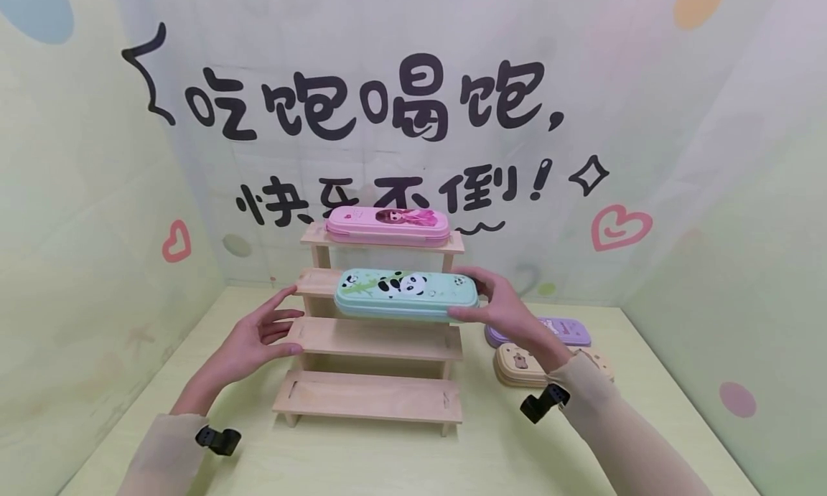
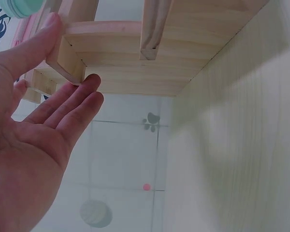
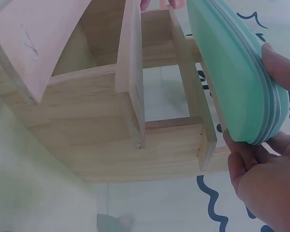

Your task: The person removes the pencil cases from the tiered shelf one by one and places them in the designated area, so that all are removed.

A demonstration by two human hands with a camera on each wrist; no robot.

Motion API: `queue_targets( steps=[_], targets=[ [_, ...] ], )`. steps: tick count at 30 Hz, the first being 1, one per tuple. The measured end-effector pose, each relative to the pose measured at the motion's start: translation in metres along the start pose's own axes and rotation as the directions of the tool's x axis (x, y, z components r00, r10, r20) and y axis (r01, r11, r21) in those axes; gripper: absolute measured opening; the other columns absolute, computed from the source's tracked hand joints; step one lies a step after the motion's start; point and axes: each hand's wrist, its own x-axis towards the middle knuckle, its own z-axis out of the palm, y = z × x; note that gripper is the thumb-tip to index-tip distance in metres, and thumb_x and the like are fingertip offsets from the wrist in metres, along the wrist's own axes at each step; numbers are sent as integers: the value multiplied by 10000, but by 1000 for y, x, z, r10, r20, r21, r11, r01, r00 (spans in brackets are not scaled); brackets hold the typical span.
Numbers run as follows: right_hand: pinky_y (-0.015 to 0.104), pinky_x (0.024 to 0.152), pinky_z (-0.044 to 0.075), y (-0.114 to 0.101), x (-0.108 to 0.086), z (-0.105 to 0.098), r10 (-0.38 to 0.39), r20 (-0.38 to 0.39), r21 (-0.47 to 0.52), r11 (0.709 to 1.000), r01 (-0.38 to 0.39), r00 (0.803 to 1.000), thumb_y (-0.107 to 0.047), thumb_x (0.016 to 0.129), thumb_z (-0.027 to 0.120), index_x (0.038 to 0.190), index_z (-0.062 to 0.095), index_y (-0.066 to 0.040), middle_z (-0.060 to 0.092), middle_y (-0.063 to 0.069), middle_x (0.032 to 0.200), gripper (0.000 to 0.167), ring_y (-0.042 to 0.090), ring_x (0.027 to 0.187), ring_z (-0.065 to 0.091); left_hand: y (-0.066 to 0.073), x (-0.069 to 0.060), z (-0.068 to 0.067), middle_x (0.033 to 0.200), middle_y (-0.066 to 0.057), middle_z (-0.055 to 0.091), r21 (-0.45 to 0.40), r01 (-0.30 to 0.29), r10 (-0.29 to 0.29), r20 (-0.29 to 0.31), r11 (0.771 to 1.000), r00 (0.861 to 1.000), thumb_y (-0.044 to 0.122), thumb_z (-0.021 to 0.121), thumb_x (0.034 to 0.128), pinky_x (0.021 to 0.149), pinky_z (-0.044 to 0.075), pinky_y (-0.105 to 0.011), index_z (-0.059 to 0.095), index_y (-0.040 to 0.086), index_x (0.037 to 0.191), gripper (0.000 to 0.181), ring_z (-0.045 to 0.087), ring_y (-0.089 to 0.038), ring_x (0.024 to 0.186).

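Right hand [image 1: 496,303] pinches the right end of a mint panda case [image 1: 407,295], thumb on the near side, fingers behind; zip [image 3: 262,77] shows clearly in the right wrist view. Case lies between the hands, at the second tier from the top [image 1: 316,281] of a wooden stand [image 1: 377,395]. Contact with that board: cannot tell.

Left hand [image 1: 255,342] spread wide, holding no case, fingertips at the stand's left end; steadying it, I'd judge.

Beyond both hands, a pink case [image 1: 355,223] on the top tier. On the table [image 1: 362,460], right of the right hand and partly behind its forearm, a purple case [image 1: 571,329] and a cream case [image 1: 515,363].

Step in hand seems to be placing the panda case. Next move likely calls for lining it up with the board, lowering it level, then letting go without tipping it over the front edge.
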Motion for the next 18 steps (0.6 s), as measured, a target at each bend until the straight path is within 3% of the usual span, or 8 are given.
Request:
queue_targets(
  steps=[6, 9, 14, 16, 18],
  targets=[
    [435, 1027, 485, 3, -14, -4, 5, 1, 0, 1000, -5, 1000, -122, 820, 899, 1454, 592, -59, 631, 124, 1369, 707, 296, 1177, 585, -1, 0, 1, 1448, -284, 570, -13, -8, 8, 5, 1000, 1000, 70, 904, 836, 1045, 538, -301, 285, 259, 1687, 1069, 599, -472, 1284],
    [396, 967, 521, 6, -21, -8, 1, 9, 6, 1000, -1, 1000, -119, 826, 891, 1453, 590, -62, 618, 140, 1369, 698, 310, 1167, 576, -1, 0, 1, 1451, -280, 569, -13, -8, 8, 7, 1000, 1000, 71, 900, 841, 1064, 530, -390, 283, 270, 1687, 1065, 598, -467, 1288],
    [337, 694, 605, 14, -34, -14, 2, 19, 32, 999, -2, 1000, -121, 851, 876, 1455, 583, -63, 589, 187, 1337, 674, 334, 1102, 550, -1, 0, 0, 1458, -273, 565, -1, -18, 18, 15, 1000, 1000, 88, 891, 856, 1077, 489, -508, 271, 290, 1688, 1057, 592, -467, 1296],
    [330, 687, 611, 16, -40, -16, -3, 16, 42, 999, 3, 1000, -115, 852, 877, 1447, 583, -50, 586, 194, 1329, 667, 339, 1096, 548, -1, 0, -1, 1459, -269, 567, 1, -19, 19, 15, 1000, 1000, 92, 892, 856, 1077, 489, -503, 273, 295, 1687, 1056, 592, -464, 1297],
    [318, 777, 604, 18, -45, -18, -14, 9, 41, 999, 14, 1000, -105, 849, 879, 1440, 585, -40, 588, 184, 1344, 664, 340, 1115, 552, -2, 0, -1, 1460, -266, 568, 3, -18, 18, 14, 1000, 1000, 93, 892, 856, 1077, 500, -471, 275, 299, 1686, 1055, 591, -462, 1299]
  ],
)
